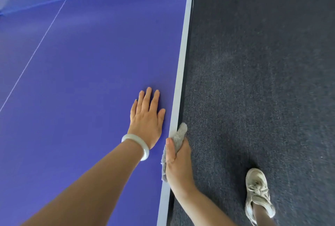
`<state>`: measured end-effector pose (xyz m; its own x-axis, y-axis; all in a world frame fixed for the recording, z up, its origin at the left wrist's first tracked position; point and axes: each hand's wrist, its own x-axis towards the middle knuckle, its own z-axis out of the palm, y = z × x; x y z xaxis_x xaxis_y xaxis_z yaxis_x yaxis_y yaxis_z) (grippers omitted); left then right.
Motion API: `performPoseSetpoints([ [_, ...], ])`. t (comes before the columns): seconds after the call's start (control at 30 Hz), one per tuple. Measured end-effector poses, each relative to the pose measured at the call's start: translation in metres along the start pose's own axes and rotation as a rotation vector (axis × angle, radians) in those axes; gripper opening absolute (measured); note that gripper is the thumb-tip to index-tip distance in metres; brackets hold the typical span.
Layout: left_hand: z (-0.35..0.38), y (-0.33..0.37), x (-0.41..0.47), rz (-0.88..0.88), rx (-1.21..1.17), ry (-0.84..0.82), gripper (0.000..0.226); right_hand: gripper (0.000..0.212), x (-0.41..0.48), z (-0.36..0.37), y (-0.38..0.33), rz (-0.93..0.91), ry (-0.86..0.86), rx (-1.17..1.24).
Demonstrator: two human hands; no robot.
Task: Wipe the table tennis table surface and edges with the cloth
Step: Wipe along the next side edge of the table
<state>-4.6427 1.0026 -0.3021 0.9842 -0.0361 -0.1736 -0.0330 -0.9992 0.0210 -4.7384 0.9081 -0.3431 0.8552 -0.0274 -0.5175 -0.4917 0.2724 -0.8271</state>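
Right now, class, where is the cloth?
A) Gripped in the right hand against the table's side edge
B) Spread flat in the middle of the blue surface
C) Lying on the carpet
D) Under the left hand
A: the right hand grips the grey cloth against the side edge, while the left hand rests flat and bare on the blue surface.

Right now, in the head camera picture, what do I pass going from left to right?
Thin white centre line on the blue table tennis table → flat left hand → right hand gripping the grey cloth → dark carpet → cream lace-up shoe.
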Motion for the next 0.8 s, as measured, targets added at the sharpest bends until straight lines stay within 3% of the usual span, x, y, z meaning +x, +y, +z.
performPoseSetpoints([
  [0.1, 0.004, 0.004, -0.004, 0.001, 0.009, 0.045, 0.064, 0.070, 0.006, -0.002, -0.010, 0.002, 0.007, -0.122],
  [0.23, 0.004, 0.008, -0.002, -0.014, 0.012, 0.061, 0.068, 0.046, 0.097, 0.003, -0.055, 0.033, 0.003, -0.068],
  [0.37, 0.004, 0.007, -0.001, -0.025, 0.006, 0.056, 0.066, 0.055, 0.175, 0.008, -0.107, 0.063, 0.039, -0.123],
  [0.5, 0.003, 0.009, -0.001, -0.029, 0.004, 0.047, 0.067, 0.055, 0.145, 0.006, -0.085, 0.033, 0.034, -0.133],
  [0.7, 0.001, 0.010, -0.002, -0.033, -0.048, 0.070, 0.067, 0.080, 0.027, 0.001, -0.026, 0.010, 0.013, -0.107],
  [0.8, 0.001, 0.008, -0.001, -0.032, -0.043, 0.073, 0.066, 0.067, 0.065, 0.005, -0.043, 0.045, 0.017, -0.066],
])
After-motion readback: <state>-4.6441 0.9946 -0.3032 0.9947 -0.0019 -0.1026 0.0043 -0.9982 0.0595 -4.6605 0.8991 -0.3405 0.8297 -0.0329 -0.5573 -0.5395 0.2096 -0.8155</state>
